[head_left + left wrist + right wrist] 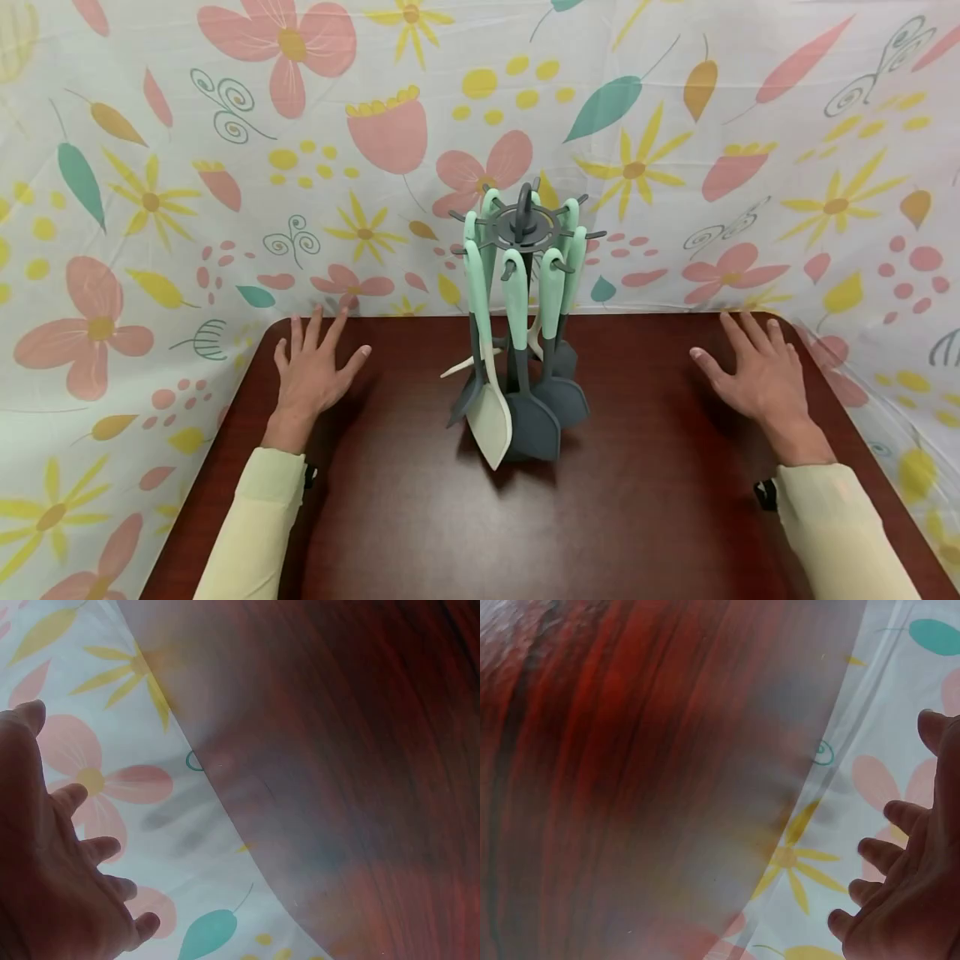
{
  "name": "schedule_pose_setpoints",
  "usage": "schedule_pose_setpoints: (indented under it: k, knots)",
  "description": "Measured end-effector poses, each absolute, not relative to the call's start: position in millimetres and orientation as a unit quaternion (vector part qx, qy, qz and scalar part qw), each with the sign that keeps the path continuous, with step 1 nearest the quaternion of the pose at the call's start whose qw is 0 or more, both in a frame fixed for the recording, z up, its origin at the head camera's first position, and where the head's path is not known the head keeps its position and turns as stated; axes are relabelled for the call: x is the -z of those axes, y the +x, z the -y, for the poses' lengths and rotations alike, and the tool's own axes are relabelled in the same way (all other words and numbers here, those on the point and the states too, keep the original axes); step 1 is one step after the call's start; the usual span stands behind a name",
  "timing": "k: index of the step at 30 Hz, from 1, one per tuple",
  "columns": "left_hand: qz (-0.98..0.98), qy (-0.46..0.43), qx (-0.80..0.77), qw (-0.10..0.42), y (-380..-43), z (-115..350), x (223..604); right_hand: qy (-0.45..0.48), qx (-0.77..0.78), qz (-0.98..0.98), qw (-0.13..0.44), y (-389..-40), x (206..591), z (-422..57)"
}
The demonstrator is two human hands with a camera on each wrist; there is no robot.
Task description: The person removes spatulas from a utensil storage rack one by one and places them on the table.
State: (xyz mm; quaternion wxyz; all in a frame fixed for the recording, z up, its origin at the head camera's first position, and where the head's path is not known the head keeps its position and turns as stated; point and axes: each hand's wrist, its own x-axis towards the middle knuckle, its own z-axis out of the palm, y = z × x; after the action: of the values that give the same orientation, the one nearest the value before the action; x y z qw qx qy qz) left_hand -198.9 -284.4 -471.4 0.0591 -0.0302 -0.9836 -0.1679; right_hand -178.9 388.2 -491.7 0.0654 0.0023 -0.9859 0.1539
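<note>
A dark grey utensil stand point(524, 227) rises from the table, with several mint-handled kitchen utensils hanging from its hooks. A cream-coloured turner point(491, 421) hangs at the front left, and beside it a dark grey turner point(534, 425). To the right hangs another dark grey utensil point(562, 400); those at the back are partly hidden. Well left of the stand, my left hand point(315, 371) has its fingers spread and holds nothing. On the far right my right hand point(761, 379) is likewise spread, with nothing in it. Both wrist views show the fingers extended.
The dark red wooden table point(465, 533) has rounded far corners. Behind it and along both sides hangs a white cloth point(405, 208) printed with flowers and leaves. The stand is near the table's far edge, between the two hands.
</note>
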Motion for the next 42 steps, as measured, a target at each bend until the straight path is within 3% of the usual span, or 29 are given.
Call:
schedule_pose_setpoints:
  k: [42]
  knots:
    - [0.971, -0.067, 0.199, 0.117, -183, 287, 478, -0.012, -0.189, 0.974, 0.127, -167, 500, -384]
